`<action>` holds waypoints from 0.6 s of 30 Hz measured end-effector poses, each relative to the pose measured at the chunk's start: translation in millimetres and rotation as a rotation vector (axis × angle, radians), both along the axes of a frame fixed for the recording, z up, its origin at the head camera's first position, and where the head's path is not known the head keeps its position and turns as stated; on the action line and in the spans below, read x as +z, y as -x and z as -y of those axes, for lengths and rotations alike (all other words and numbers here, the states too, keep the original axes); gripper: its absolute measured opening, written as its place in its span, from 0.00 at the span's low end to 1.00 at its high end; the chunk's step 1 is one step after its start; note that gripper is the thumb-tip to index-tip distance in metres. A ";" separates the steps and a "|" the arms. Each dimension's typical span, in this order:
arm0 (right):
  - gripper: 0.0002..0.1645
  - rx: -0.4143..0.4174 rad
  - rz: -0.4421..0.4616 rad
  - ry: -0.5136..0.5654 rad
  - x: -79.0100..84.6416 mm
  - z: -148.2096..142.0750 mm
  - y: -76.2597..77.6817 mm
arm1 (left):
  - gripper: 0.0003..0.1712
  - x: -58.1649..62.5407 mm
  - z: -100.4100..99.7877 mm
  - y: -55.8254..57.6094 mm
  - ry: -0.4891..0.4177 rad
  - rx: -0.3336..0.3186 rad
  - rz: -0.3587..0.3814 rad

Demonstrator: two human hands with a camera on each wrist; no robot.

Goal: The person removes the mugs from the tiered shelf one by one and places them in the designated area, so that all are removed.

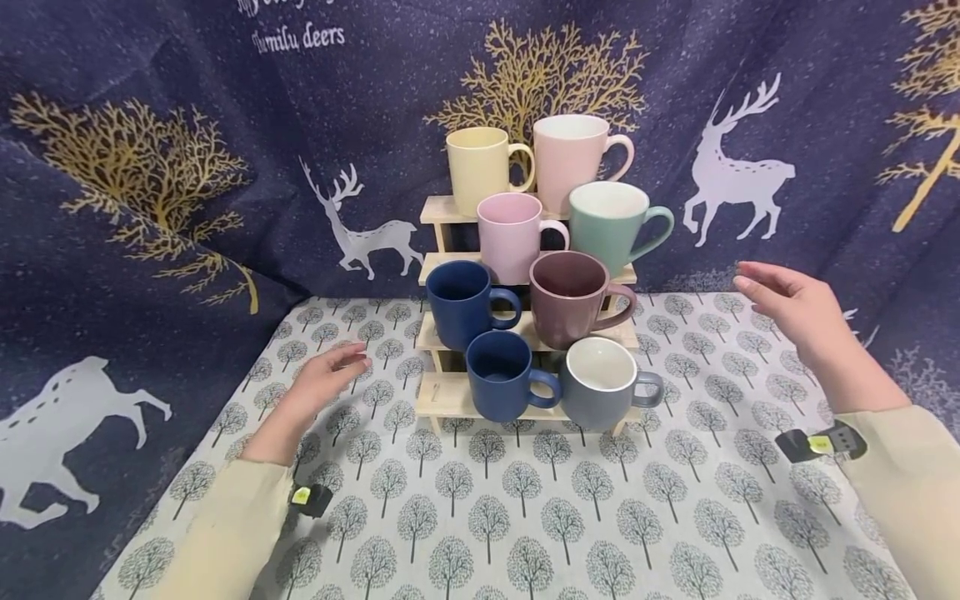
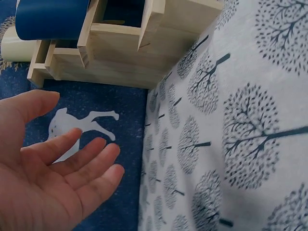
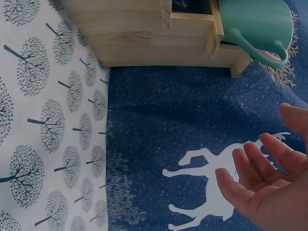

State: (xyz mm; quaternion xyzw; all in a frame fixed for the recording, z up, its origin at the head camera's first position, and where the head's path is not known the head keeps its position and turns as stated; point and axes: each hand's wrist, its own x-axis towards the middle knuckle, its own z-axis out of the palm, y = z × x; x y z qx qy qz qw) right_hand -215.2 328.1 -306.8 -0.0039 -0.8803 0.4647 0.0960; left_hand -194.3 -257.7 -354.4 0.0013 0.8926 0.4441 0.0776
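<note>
Navy deer-print backdrop (image 1: pixel 390 67); eight mugs (image 1: pixel 567 308), stepped rack (image 1: pixel 442 396)

Head view: backdrop lettering (image 1: pixel 298 38), "The milu deers"; line above cropped. Left hand (image 1: pixel 326 379), empty, fingers loosely extended, nearer the rack; mugs upright to its right. Right hand (image 1: pixel 795 304), empty, thumb apart from fingers; mugs to its left, handles facing its side. No brand legible.

Left wrist view: fingers spread; rack on thumb side.

Right wrist view: fingers spread, slightly bent; green mug (image 3: pixel 257 26) on thumb side.

White txt (image 1: pixel 298 38) on navy bkdrop (image 1: pixel 397 100) reads "The milu deers", line above (image 1: pixel 291 6) cut off.
</note>
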 end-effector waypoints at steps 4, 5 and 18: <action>0.40 0.022 -0.015 0.050 4.0 0.2 3.4 | 0.35 -4.7 -3.3 -1.4 -0.096 -0.009 0.061; 0.39 0.029 -0.013 0.066 5.2 0.0 4.4 | 0.36 -5.7 -4.5 -1.5 -0.109 -0.013 0.071; 0.39 0.033 -0.016 0.051 28.6 9.1 15.0 | 0.34 -22.4 -19.5 2.8 -0.245 -0.062 0.158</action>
